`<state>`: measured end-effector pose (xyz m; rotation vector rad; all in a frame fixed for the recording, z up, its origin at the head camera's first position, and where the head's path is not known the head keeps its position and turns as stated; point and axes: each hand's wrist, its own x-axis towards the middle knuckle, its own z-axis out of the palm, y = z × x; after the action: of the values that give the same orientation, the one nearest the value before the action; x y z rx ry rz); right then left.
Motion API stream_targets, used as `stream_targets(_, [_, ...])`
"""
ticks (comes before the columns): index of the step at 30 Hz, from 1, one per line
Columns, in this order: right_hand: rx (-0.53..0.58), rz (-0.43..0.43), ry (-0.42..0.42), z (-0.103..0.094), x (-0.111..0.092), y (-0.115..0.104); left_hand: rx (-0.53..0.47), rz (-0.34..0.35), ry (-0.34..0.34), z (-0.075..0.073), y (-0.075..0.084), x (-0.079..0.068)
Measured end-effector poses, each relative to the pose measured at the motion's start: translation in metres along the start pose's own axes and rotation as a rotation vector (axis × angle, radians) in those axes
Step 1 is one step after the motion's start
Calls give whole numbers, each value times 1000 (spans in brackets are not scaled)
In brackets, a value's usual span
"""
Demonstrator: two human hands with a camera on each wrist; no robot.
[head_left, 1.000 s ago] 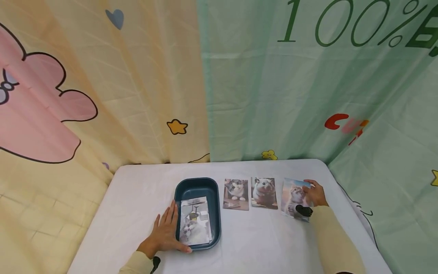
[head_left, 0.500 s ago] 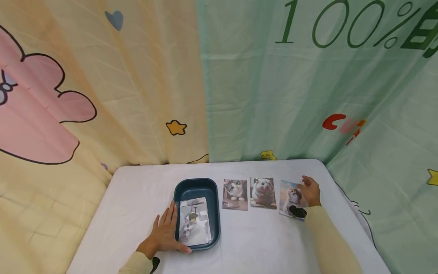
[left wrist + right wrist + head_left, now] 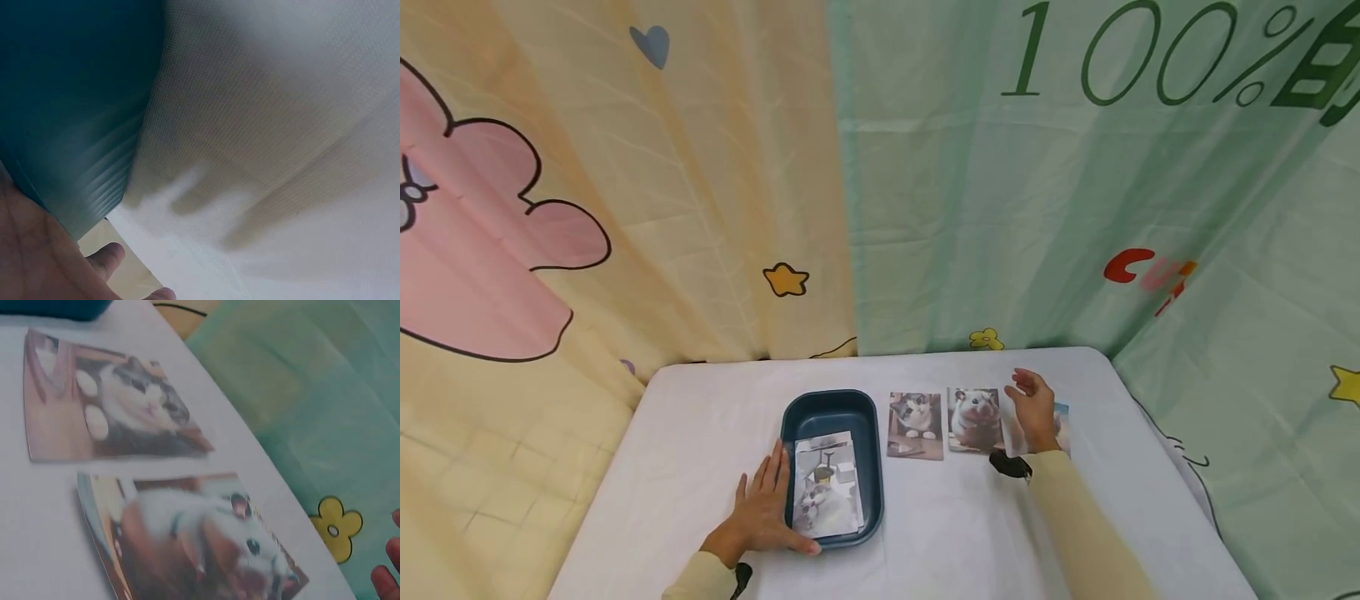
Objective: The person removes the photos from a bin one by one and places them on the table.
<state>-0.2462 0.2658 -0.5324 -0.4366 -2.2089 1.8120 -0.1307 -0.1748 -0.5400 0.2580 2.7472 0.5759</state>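
My left hand (image 3: 763, 512) rests against the left side of a dark teal tray (image 3: 831, 408), fingers straight along the rim and thumb at its near corner. Inside the tray lies a small stack of picture cards (image 3: 826, 492), the top one pale grey with a yellow patch. Right of the tray, a cat card (image 3: 915, 427) and a hamster card (image 3: 976, 421) lie flat in a row. A kitten card (image 3: 1062, 425) ends the row, mostly hidden behind my right hand (image 3: 1033, 408). That hand hovers with loosely bent fingers and holds nothing; its fingertips (image 3: 384, 581) edge into the right wrist view.
A white cloth covers the table (image 3: 947, 533). Behind it hang a yellow curtain (image 3: 722, 208) and a green curtain (image 3: 940, 208), close to the table's far edge. The tray's ribbed outer wall (image 3: 75, 125) fills the upper left of the left wrist view.
My right hand has let go of the kitten card, lifted and moved left over it, toward the hamster card. The left hand has stayed at the tray.
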Motion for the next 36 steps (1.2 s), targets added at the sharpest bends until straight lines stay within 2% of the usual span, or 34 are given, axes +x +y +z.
stream_targets(4, [39,-6,-47,20,-7,-10,11,12,14,-2,2,0])
stream_targets(17, [20,20,-175,67,-33,-30,34,54,25,-4,5,-1])
stream_targets(24, [44,2,-289,93,-54,-40,53,43,16,-2,3,0])
stream_targets(28, [47,-28,-370,110,-67,-43,52,42,27,-2,3,-1])
stream_targets(36, [12,-155,-484,143,-88,-40,56,28,18,-3,3,-2])
